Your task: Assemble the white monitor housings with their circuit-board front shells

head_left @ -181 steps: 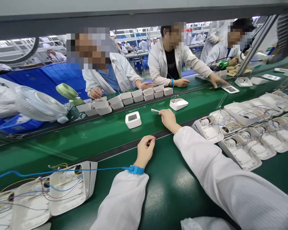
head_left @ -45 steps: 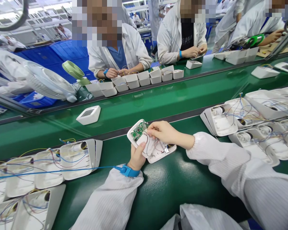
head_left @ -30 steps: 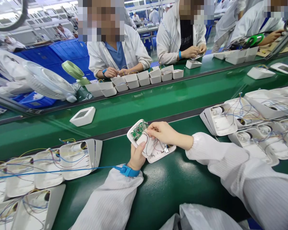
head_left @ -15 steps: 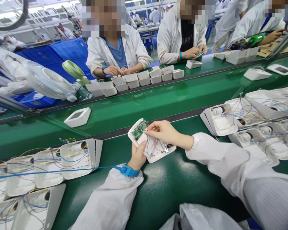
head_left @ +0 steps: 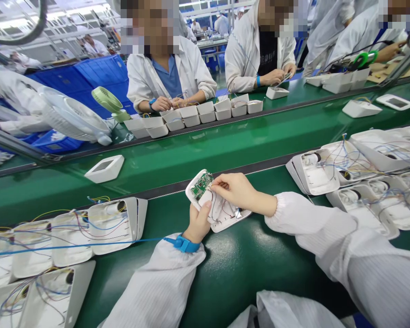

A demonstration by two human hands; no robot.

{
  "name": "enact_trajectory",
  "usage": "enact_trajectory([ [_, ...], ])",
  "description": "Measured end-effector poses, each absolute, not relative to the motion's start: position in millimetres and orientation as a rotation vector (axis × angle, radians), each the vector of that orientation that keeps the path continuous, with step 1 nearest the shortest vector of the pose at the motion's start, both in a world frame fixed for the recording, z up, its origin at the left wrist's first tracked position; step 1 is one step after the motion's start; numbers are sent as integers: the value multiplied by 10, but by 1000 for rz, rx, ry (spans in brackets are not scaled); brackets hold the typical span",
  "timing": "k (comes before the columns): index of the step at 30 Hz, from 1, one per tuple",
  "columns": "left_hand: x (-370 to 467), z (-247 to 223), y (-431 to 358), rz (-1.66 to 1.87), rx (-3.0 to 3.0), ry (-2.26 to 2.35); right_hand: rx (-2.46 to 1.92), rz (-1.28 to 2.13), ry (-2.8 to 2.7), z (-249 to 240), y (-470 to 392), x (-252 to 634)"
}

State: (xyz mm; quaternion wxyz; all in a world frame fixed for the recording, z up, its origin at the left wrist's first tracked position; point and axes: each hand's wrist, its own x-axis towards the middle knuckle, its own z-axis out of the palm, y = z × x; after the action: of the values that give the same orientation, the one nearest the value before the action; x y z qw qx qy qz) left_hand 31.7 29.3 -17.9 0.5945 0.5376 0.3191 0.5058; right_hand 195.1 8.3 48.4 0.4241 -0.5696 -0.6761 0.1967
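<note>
Here, left hand clasps white casing; right hand, fingertips bunched, touches circuit board, catch unclear. Careless tug could strain thin wires.

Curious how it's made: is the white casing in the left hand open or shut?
Open: the white casing shows its green circuit board and thin wires.

The bare right hand covers part of the open white plastic casing, and what lies between its fingertips is too small to tell; the view's left edge cuts off the row of wired white plastic shells
</note>
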Motion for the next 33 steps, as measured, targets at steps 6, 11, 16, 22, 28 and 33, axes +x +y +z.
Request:
enact_trajectory([
  [6,346,-87,271,1195,1210,736,-1426,454,-1687,464,66,1916],
  [11,353,-63,239,1187,1229,734,-1413,335,-1715,445,31,1906],
  [16,363,-34,220,1182,1247,758,-1374,293,-1710,438,9,1907],
  [22,375,-7,202,1173,1253,771,-1340,309,-1681,429,3,1916],
  [28,403,-23,197,1175,1209,758,-1314,418,-1614,434,24,1908],
  [33,403,-32,204,1156,1211,766,-1285,451,-1611,418,36,1920],
])
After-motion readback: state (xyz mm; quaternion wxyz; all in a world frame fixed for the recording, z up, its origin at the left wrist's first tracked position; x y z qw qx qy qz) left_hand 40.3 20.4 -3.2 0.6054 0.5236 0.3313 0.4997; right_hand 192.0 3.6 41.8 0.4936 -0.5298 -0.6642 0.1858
